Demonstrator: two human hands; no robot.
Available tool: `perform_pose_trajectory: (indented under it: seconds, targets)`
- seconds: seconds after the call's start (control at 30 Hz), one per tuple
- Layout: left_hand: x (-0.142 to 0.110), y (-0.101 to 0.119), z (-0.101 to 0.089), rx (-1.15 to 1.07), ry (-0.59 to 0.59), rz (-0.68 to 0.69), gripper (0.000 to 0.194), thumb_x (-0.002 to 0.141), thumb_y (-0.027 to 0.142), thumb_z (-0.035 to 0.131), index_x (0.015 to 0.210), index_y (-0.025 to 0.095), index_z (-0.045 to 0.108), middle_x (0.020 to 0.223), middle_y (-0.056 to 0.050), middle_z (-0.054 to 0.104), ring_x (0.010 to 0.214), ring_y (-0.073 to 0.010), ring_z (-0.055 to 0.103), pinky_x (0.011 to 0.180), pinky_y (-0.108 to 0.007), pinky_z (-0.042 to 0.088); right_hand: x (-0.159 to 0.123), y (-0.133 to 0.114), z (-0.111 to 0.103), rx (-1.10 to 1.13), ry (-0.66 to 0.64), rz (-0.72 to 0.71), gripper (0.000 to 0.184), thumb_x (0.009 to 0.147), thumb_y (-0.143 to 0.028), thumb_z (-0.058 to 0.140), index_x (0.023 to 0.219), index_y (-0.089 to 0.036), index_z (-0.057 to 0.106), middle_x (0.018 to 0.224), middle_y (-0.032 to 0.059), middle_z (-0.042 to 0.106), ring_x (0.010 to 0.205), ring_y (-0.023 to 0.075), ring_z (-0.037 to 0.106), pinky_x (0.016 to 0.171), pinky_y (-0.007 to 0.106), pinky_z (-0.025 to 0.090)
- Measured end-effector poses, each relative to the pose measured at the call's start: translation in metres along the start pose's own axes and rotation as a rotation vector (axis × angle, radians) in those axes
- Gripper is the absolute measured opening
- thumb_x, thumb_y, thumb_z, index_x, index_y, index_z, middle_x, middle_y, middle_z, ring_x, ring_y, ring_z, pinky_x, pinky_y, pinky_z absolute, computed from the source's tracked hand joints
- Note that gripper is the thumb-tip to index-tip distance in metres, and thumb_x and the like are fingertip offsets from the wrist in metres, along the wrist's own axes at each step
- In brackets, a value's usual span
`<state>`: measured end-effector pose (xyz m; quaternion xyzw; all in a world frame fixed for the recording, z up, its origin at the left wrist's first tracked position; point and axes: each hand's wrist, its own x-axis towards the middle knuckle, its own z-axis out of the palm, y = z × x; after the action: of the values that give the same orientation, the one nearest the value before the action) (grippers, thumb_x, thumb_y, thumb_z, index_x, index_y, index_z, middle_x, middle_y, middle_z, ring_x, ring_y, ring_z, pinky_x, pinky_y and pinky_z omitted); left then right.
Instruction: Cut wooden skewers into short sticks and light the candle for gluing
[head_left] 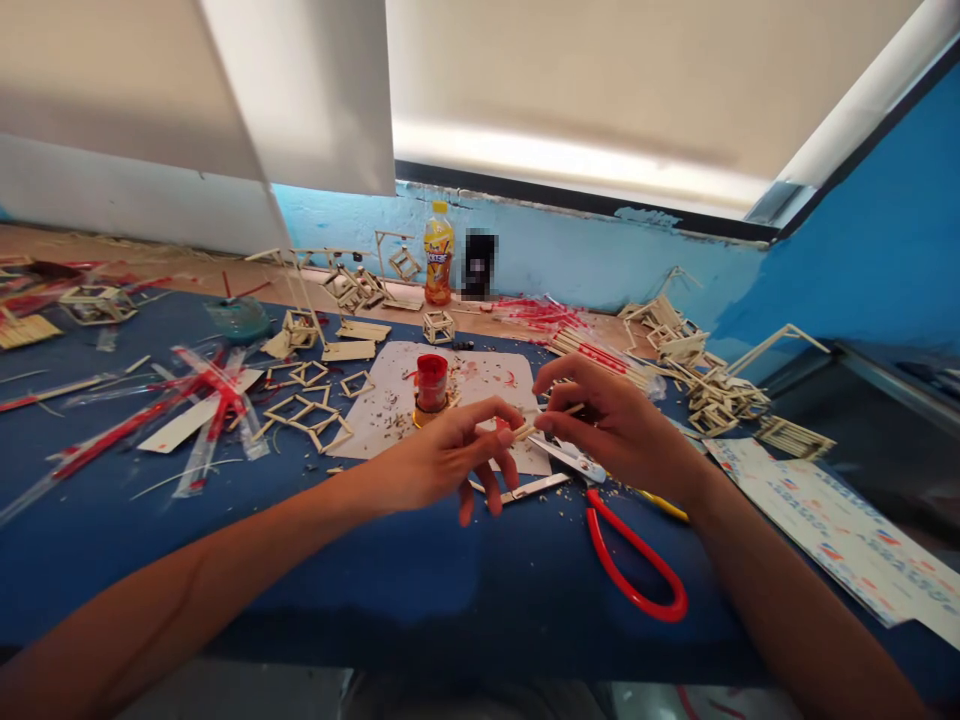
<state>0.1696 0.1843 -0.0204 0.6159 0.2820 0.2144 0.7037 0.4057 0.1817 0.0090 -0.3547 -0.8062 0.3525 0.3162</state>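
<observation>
My left hand [465,452] and my right hand [615,415] meet above the right part of a white sheet [375,425]. Thin pale wooden sticks [528,427] are pinched between the fingertips of both hands, which partly hide how they join. Under the right hand lie red-handled scissors [634,590], their metal blades pointing toward the sheet. A small red-topped container [432,382] stands on the sheet beyond my left hand, with dark and pale bits scattered round it. A flat wooden strip [534,489] lies below the hands.
Stick frames [309,415] lie left of the sheet, near red-and-clear plastic wrappers [217,410]. A drink bottle [439,255] stands at the wall. More stick structures [705,385] are piled at right, beside a printed white board [832,530]. A yellow handle [664,504] shows near my right wrist.
</observation>
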Motion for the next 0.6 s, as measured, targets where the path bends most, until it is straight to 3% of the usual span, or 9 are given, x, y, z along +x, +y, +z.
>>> perform_pose_trajectory:
  seconds: [0.17,0.3,0.6]
  targets:
    - [0.000,-0.001,-0.003,-0.086,-0.073,-0.027,0.033,0.103,0.052,0.057,0.107,0.019,0.055,0.083,-0.003,0.070,0.065,-0.0113,0.065,0.058,-0.021,0.048,0.004,0.006,0.007,0.188,0.068,0.073,0.020,0.099,-0.036,0.069,0.106,-0.024,0.054,0.066,-0.0087,0.053,0.056,0.0084,0.043,0.049,0.020,0.032]
    - [-0.001,-0.002,-0.005,-0.153,-0.121,-0.064,0.037,0.100,0.052,0.062,0.105,0.015,0.064,0.086,-0.005,0.071,0.073,-0.0127,0.066,0.064,-0.022,0.051,0.003,0.010,0.008,0.200,0.087,0.109,0.023,0.097,-0.038,0.072,0.105,-0.024,0.056,0.067,-0.0075,0.058,0.059,0.0091,0.050,0.051,0.020,0.038]
    - [0.001,-0.006,-0.003,-0.248,-0.137,-0.072,0.030,0.101,0.046,0.063,0.103,0.017,0.062,0.084,-0.004,0.071,0.070,-0.0130,0.068,0.066,-0.025,0.055,0.002,0.012,0.016,0.169,0.104,0.123,0.024,0.097,-0.042,0.070,0.105,-0.023,0.058,0.067,-0.0054,0.063,0.057,0.0102,0.055,0.050,0.021,0.040]
